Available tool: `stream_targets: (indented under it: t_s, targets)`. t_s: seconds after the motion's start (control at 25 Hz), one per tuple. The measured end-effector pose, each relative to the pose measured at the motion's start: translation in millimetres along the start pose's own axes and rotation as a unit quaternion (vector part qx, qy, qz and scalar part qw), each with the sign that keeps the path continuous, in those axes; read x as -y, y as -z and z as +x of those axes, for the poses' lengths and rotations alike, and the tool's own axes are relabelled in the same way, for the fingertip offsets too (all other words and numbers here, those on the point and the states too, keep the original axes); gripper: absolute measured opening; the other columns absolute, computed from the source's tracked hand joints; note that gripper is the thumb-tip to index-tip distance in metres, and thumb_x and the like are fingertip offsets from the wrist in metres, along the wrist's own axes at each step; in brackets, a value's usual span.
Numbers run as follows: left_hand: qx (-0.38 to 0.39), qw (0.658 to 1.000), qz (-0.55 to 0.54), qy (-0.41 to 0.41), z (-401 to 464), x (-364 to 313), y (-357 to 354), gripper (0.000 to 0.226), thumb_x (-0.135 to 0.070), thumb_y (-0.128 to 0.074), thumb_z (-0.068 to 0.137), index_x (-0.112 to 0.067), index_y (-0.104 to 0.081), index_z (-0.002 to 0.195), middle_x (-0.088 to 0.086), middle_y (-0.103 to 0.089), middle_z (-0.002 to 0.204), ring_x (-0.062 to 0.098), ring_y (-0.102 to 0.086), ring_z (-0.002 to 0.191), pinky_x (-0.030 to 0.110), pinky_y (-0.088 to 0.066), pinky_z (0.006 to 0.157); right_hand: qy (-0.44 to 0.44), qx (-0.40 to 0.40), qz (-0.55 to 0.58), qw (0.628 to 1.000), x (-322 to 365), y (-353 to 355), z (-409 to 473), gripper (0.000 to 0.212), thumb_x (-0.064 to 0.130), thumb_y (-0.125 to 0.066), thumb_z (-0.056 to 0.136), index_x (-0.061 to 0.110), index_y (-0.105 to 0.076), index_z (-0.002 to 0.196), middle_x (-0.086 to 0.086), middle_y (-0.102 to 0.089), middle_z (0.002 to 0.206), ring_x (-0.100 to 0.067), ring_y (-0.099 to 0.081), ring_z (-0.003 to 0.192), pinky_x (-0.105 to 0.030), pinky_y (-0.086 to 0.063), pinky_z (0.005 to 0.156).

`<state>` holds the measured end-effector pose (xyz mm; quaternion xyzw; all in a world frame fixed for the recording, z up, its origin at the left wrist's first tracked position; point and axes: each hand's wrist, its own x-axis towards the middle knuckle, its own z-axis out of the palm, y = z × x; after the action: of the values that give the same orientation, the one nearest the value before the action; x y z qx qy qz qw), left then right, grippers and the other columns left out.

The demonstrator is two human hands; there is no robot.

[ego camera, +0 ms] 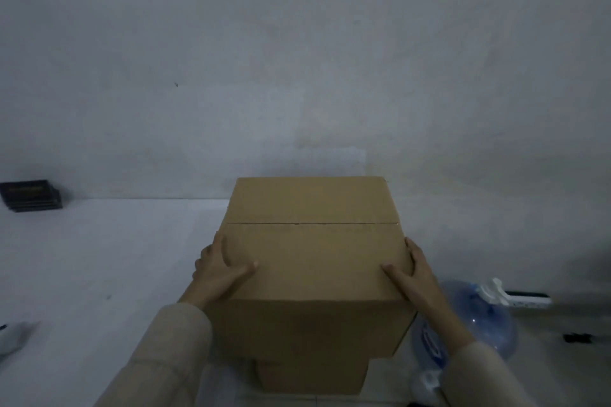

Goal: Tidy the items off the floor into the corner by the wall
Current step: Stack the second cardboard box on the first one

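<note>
Head view. Cardboard box [314,261], large and closed, sits on a smaller carton [312,377] that shows beneath its near face; both stand close to the wall [297,59]. The left hand [220,269] presses flat on the box's left top edge, and the right hand [413,269] does the same at the right edge. Each grip is spread wide against the cardboard, with fingers on the sides and thumbs on top.

Risk: the upper box overhangs the smaller carton on both sides. In my judgement, an off-centre release could tip it toward the water jug [469,324] to the right of the box.

Materials: plain brown corrugated cardboard, matte, with a centre flap seam. The jug is translucent blue plastic and rounded. A dark flat stack [31,195] lies well to the left of the box, against the wall.
</note>
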<state>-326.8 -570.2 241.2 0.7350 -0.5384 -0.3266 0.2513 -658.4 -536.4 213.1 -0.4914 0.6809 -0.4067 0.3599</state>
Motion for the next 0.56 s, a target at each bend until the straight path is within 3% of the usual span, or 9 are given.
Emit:
stream_targets:
  t_s: [0.12, 0.28, 0.4, 0.56]
  targets:
    - [-0.031, 0.995, 0.097, -0.006, 53, 0, -15, 0.1, -0.061, -0.068, 0.067, -0.021, -0.019, 0.144, 0.014, -0.021, 0.15, 0.037, -0.026, 0.134, 0.049, -0.025, 0.11, -0.008, -0.003, -0.007, 1.0, -1, -21, 44, 0.071, 0.026, -0.061, 0.086, 0.019, -0.021, 0.144, -0.009, -0.034, 0.148, -0.029, -0.039, 0.131, -0.035, -0.034, 0.104]
    - [-0.13, 0.963, 0.234, -0.017, 95, -13, -35, 0.087, -0.071, -0.041, 0.077, -0.018, -0.019, 0.142, 0.018, -0.024, 0.147, 0.037, -0.03, 0.129, 0.047, -0.026, 0.105, 0.001, -0.043, -0.013, 0.999, 9, -37, 91, 0.063, 0.031, -0.056, 0.089, 0.018, -0.026, 0.143, -0.006, -0.04, 0.145, -0.027, -0.043, 0.127, -0.027, -0.034, 0.094]
    - [-0.149, 0.959, 0.239, -0.015, 118, -15, -43, 0.079, -0.064, -0.039, 0.082, -0.019, -0.019, 0.143, 0.019, -0.025, 0.147, 0.037, -0.03, 0.13, 0.048, -0.026, 0.105, 0.01, -0.081, 0.019, 0.996, 8, -46, 111, 0.057, 0.027, -0.056, 0.089, 0.016, -0.034, 0.14, -0.004, -0.044, 0.141, -0.017, -0.045, 0.122, -0.018, -0.033, 0.09]
    - [-0.143, 0.968, 0.205, -0.027, 120, -14, -40, 0.068, -0.055, -0.044, 0.085, -0.024, -0.026, 0.143, 0.014, -0.02, 0.152, 0.033, -0.024, 0.136, 0.047, -0.023, 0.109, 0.039, -0.129, 0.069, 0.988, 1, -53, 112, 0.049, 0.021, -0.06, 0.088, 0.01, -0.045, 0.133, 0.004, -0.05, 0.124, -0.013, -0.047, 0.114, 0.009, -0.033, 0.074]
